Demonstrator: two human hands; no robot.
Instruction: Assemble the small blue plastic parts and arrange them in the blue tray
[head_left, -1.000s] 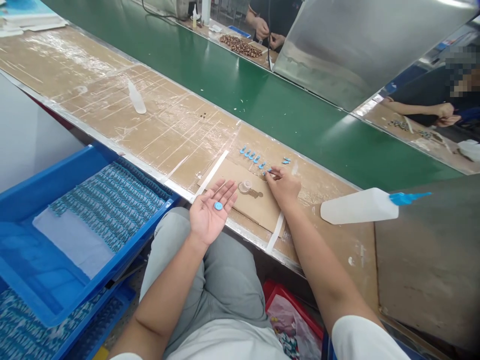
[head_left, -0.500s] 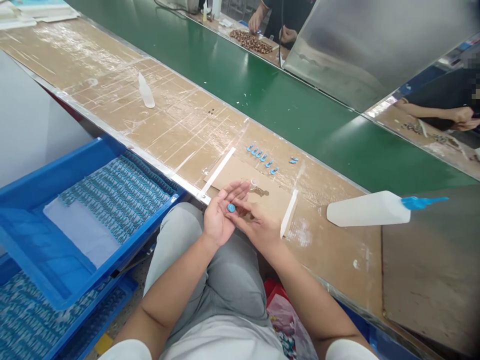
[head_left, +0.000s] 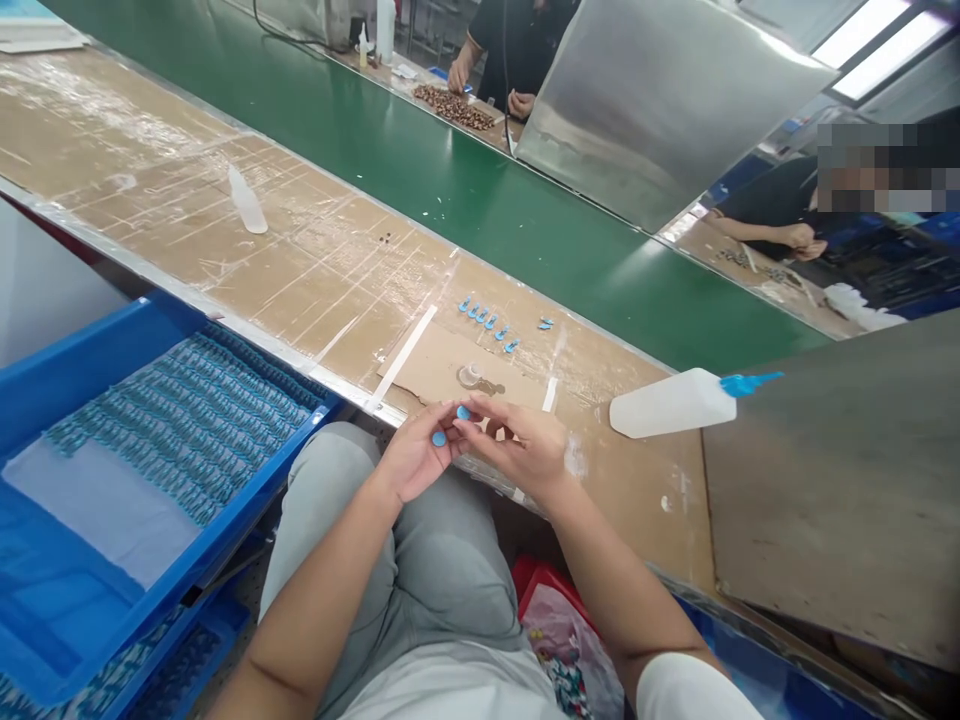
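Note:
My left hand (head_left: 414, 455) is palm up over my lap at the bench edge, fingers curled a little, with a small round blue disc (head_left: 439, 438) lying on it. My right hand (head_left: 516, 448) has its fingertips pinched on another small blue piece (head_left: 463, 412) just above the left palm. A row of several small blue parts (head_left: 487, 322) lies on the cardboard-covered bench (head_left: 315, 260) beyond my hands. A small clear cap (head_left: 470, 375) sits on a loose cardboard sheet in front of them.
A white squeeze bottle with a blue nozzle (head_left: 675, 402) lies on the bench to the right. A blue bin (head_left: 150, 440) of blue parts stands at my left. A green conveyor belt (head_left: 480, 190) runs behind the bench; other people's hands (head_left: 517, 102) work across it.
My right hand came back from the row of blue parts to my left palm, holding a small blue piece. My left hand rose slightly and its fingers curled.

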